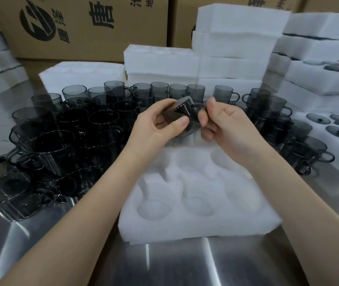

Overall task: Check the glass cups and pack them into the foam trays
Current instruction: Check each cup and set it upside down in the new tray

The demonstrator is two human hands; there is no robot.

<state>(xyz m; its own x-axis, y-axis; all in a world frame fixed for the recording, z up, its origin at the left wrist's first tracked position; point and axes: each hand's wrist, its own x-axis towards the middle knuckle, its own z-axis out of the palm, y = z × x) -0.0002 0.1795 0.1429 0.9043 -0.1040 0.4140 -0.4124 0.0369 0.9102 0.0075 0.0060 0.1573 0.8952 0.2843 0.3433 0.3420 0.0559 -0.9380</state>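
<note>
Worn on the head, as the single view. Looking forward and down across a steel table (185,265). Set close: near enough to catch the left hand (156,124) and right hand (226,124) gripping a cup (185,114) at centre, with forearms running in from the lower corners. Taking in a tray (195,228) just below the hands, cups (61,141) massed to the left, and boxes (82,27) and foam stacks (236,38) at the far edge. Bowed at the edges by a wide lens.

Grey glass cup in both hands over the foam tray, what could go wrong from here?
The grey glass cup is tilted, pinched between the left hand and right hand; it could slip and strike the loose cups just behind it. The left forearm lies close to the crowded cups beside the foam tray; a sideways move might knock them together.
</note>
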